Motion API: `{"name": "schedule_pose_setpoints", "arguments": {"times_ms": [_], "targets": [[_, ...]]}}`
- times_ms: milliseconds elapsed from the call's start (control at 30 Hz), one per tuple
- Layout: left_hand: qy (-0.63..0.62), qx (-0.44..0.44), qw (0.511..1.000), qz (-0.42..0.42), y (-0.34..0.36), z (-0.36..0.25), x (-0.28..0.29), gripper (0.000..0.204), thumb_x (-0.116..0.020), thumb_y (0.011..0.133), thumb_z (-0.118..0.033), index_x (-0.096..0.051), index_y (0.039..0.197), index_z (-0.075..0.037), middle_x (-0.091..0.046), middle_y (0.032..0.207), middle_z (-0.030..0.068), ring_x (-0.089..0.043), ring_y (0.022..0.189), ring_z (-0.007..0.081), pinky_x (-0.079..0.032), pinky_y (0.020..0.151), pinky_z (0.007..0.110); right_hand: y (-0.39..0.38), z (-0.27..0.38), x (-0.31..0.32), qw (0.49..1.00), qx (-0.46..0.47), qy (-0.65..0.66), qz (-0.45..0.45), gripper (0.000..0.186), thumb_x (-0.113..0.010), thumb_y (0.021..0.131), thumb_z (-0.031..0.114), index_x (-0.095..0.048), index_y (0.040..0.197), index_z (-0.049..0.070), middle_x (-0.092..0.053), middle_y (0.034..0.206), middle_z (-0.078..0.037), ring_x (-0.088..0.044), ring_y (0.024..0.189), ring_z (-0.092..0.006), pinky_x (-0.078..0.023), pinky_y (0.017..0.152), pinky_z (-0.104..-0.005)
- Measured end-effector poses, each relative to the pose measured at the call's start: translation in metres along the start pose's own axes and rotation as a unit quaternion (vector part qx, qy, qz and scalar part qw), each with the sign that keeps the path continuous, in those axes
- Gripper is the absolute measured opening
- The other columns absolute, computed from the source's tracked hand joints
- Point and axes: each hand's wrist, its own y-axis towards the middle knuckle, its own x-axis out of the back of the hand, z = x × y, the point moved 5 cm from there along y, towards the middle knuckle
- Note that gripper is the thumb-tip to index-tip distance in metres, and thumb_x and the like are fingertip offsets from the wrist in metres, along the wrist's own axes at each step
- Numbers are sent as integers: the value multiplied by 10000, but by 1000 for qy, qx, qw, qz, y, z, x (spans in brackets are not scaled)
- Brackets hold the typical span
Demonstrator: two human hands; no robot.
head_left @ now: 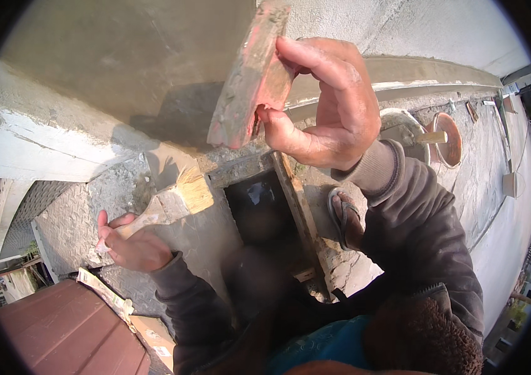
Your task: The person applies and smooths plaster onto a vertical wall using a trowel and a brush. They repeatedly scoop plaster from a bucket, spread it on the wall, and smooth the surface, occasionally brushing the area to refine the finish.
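My right hand (pixel 340 103), raised in front of the wall, is closed round the edge of a flat, reddish-pink block (pixel 250 78) smeared with grey cement. The thumb and fingers pinch it from the right, and it stands tilted; whether it is foam or wood I cannot tell. Lower down on the left, my left hand (pixel 133 247) grips the handle end of a wide paintbrush (pixel 164 207). Its pale bristles point up and right, and its ferrule is caked with cement. Behind both hands rises a wall (pixel 121 69) with a damp grey cement coat.
Below me gapes a dark square opening (pixel 259 209) in the floor, edged on the right by a wooden plank (pixel 303 219). My sandalled foot (pixel 347 219) stands beside it. Farther right are two buckets (pixel 450 147), a wooden handle (pixel 431 137) across them. Brown panels (pixel 71 331) lie lower left.
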Motion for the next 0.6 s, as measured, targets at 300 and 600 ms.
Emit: {"name": "schedule_pose_setpoints", "arguments": {"times_ms": [300, 600], "targets": [[25, -40, 998, 29, 2, -5, 0, 598, -485, 1060, -371, -426, 1382, 129, -551, 848, 56, -546, 840, 125, -446, 919, 322, -101, -15, -71, 938, -242, -86, -233, 555, -792, 746, -6, -616, 1272, 16, -605, 1157, -135, -650, 963, -228, -544, 818, -327], [65, -105, 991, 44, 0, -7, -6, 597, -489, 1063, -357, -422, 1345, 165, -559, 837, 52, -539, 791, 101, -472, 872, 282, -72, -36, -102, 939, -178, -157, -247, 523, -775, 709, 18, -676, 1222, 54, -611, 1108, -127, -639, 943, -258, -558, 741, -346]]}}
